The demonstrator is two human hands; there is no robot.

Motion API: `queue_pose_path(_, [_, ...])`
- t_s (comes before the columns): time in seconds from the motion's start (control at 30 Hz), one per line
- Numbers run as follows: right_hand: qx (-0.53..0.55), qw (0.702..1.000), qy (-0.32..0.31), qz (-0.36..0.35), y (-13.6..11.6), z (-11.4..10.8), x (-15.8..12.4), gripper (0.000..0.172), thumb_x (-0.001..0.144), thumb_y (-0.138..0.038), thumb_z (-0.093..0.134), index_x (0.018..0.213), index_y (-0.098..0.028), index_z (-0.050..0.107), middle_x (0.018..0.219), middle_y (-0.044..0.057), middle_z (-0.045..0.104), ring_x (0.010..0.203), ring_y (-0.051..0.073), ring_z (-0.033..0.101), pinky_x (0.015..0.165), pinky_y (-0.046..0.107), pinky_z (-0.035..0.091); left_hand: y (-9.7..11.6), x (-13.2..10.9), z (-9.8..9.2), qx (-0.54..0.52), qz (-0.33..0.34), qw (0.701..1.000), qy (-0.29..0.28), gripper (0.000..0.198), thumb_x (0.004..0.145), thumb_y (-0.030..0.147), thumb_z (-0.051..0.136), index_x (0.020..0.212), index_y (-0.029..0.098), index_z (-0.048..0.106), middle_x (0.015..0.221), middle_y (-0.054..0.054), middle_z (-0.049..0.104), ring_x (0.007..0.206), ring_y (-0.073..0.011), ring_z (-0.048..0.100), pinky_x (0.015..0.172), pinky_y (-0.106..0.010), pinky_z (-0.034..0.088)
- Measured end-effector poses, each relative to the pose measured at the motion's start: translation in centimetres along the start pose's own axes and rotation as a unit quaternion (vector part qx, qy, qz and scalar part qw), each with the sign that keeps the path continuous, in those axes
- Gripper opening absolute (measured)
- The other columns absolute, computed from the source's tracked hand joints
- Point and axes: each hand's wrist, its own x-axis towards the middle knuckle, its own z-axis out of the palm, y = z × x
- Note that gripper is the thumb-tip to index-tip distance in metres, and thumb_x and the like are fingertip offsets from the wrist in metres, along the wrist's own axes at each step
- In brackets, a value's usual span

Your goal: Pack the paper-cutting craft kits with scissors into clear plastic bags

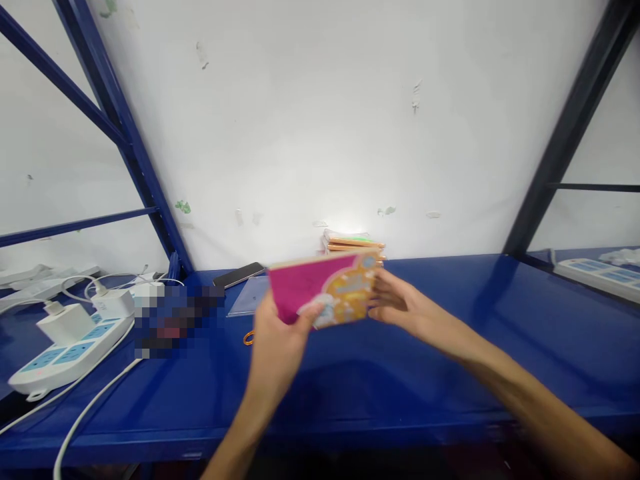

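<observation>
A small pink and orange booklet (325, 288) with a cartoon cover is held up above the blue shelf (400, 373), near its middle. My left hand (280, 337) grips its lower left corner, thumb on the cover. My right hand (397, 301) pinches its right edge. The picture is a little smeared by motion. Behind the booklet a short stack of similar thin books (353, 242) lies against the white wall.
A dark phone (239, 274) and a clear plastic sleeve (249, 297) lie left of the booklet, with a small orange ring (249, 338) nearby. A white power strip (65, 353) with chargers and cables sits far left. Another power strip (597, 275) lies far right. Blue frame posts (125, 133) flank the shelf.
</observation>
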Motion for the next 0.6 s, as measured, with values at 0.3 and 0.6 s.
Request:
queue_pose_path(0.3, [-0.389,0.919,-0.061,0.0,3.0,8.5,9.5,0.075,0.089,-0.084,0.037,0.064,-0.022,0.069,0.074,0.017,0.074,0.087,0.041,0.074,0.085,0.061,0.053,3.6,2.9,-9.7,-0.067,0.1,0.974,0.191,0.051,0.071,0.028,0.091,0.118,0.021,0.072,0.122,-0.005,0.076,0.115,-0.0299,0.069,0.101,-0.046,0.059])
queue_pose_path(0.6, [-0.417,0.904,0.059,-0.074,2.3,7.4,11.2,0.039,0.095,-0.053,0.052,0.089,-0.024,0.077,0.086,0.017,0.077,0.095,0.042,0.073,0.088,0.059,0.053,3.8,3.2,-10.0,-0.111,0.096,0.968,0.202,0.052,0.065,0.018,0.094,0.113,0.017,0.075,0.114,-0.005,0.079,0.1,-0.0222,0.074,0.088,-0.032,0.064])
